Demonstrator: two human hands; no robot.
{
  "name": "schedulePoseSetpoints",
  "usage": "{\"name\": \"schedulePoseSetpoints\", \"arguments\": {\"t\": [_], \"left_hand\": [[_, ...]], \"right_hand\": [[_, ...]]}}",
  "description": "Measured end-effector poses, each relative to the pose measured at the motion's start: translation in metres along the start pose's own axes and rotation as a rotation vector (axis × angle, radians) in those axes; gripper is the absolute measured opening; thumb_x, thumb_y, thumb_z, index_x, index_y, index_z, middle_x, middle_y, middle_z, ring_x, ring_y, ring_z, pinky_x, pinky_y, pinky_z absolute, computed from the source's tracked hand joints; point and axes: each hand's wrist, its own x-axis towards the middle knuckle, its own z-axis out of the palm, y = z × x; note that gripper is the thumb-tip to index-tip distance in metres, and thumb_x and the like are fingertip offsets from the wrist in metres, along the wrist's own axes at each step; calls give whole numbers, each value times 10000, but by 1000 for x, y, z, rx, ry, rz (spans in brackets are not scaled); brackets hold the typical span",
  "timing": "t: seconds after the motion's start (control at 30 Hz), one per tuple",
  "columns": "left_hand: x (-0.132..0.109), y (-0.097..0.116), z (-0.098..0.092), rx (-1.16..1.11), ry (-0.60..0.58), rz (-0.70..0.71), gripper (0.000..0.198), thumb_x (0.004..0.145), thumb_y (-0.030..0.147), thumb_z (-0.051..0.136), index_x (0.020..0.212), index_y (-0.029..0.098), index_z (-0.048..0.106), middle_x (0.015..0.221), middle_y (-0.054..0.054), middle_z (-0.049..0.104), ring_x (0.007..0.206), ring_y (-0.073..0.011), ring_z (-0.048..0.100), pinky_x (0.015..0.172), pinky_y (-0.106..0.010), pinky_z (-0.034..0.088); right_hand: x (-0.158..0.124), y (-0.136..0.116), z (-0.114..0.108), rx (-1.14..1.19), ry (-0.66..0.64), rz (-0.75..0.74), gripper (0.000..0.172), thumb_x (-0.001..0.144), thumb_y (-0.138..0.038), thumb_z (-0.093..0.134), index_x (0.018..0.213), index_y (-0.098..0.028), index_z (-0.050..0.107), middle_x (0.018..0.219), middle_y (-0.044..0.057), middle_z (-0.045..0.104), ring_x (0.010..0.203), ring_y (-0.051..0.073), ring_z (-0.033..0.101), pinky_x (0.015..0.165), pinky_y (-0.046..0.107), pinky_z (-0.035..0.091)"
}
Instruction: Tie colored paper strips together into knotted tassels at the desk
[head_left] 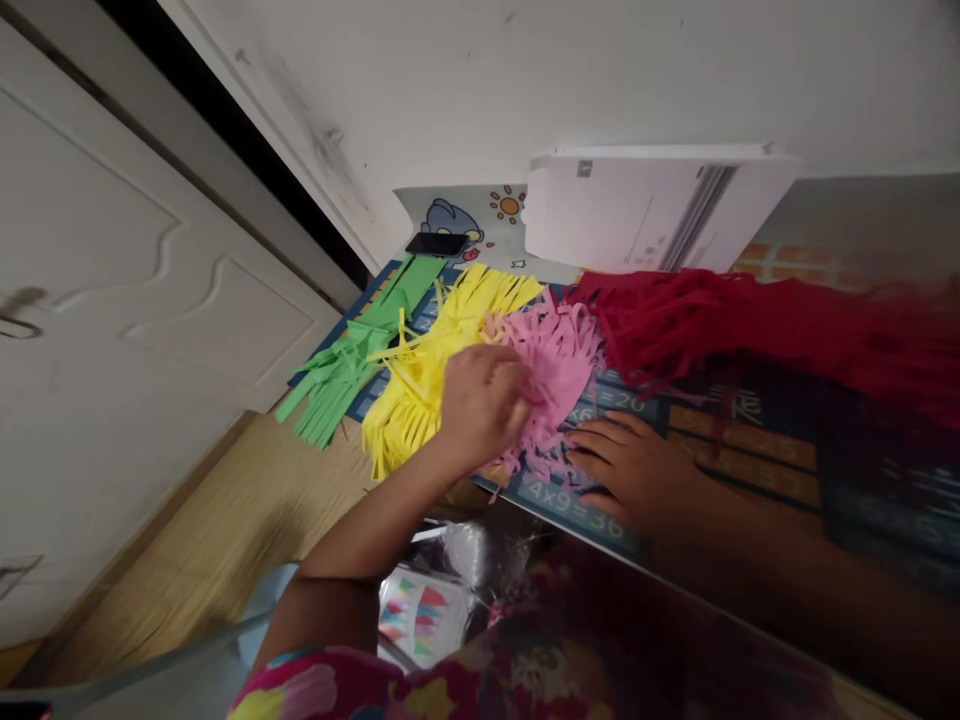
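My left hand (484, 402) is closed, with its fingers curled down at the left part of a pink fringed paper (564, 365). Its fingertips are partly hidden. My right hand (637, 468) lies flat with fingers apart on the blue multiplication-table mat (559, 500), close to the lower right of the pink strips. Left of the pink piece lies a yellow fringed paper (420, 385), partly behind my left hand. Farther left is a green fringed paper (349, 360), hanging over the table's edge. A long red fringed paper (697, 320) stretches to the right.
A dark phone (437, 244) rests at the back left corner. A white box-like stack (645, 210) leans against the wall. Below the table edge sits clear plastic packaging (424, 615) with a picture of coloured tassels. A white cabinet door (150, 250) stands on the left.
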Motion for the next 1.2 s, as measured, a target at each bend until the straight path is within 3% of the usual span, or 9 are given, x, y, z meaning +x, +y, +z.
{"name": "schedulePoseSetpoints", "arguments": {"t": [0.07,0.13,0.27,0.43,0.67,0.83,0.97,1.1,1.2], "left_hand": [[13,25,7,-33,-208,125,249,923,297,524,1083,185,680,1074,-110,704,986,-254,652,848,-383,500],[24,41,17,16,-372,120,294,935,343,526,1095,139,666,999,-132,707,894,-266,681,712,-353,514],[33,44,28,103,-487,44,300,928,314,522,1039,101,700,960,-165,722,869,-303,708,661,-355,510],[33,22,25,-10,-479,-60,288,935,291,515,883,160,767,906,-121,770,831,-266,721,700,-335,493],[37,-2,34,-467,-355,-292,87,786,251,747,752,172,766,831,-40,765,751,-175,686,668,-262,450],[36,-5,39,-694,-356,-421,168,709,257,783,631,150,680,623,15,658,580,-113,567,572,-234,376],[36,-4,40,-812,-393,-458,188,678,275,785,630,148,654,586,33,615,543,-90,509,554,-227,351],[36,-5,38,-836,-378,-482,191,653,268,776,617,150,630,573,35,593,533,-86,488,540,-228,335],[36,-7,37,-870,-364,-493,226,635,297,789,607,152,618,560,39,577,524,-83,475,528,-228,330]], "right_hand": [[2,-2,0,-22,-2,6,418,814,-423,775,1125,-151,712,1233,137,697,1180,309,591,1074,500,350],[3,-4,1,-33,-2,12,411,822,-427,766,1116,-146,711,1213,137,702,1166,308,594,1073,496,348],[-1,-6,0,-20,35,26,376,855,-392,736,1146,-157,699,1268,121,685,1186,294,584,1074,485,339],[-6,-5,-4,77,92,47,331,867,-362,721,1134,-166,703,1267,103,691,1200,295,584,1072,482,335],[1,1,-12,87,198,236,253,959,-347,584,1090,-173,714,1138,84,737,1048,268,657,912,439,404],[11,9,-12,114,181,386,278,960,-347,562,1110,-164,708,1139,103,736,1044,288,667,890,444,428],[23,18,-6,247,196,475,301,939,-333,561,1148,-162,696,1148,107,736,1064,288,674,893,419,472],[36,23,-1,390,239,568,277,910,-310,572,1134,-182,671,1071,87,754,956,257,709,835,376,506],[42,24,2,418,279,554,300,872,-235,573,1164,-183,613,1083,82,750,941,250,714,840,387,496]]}}
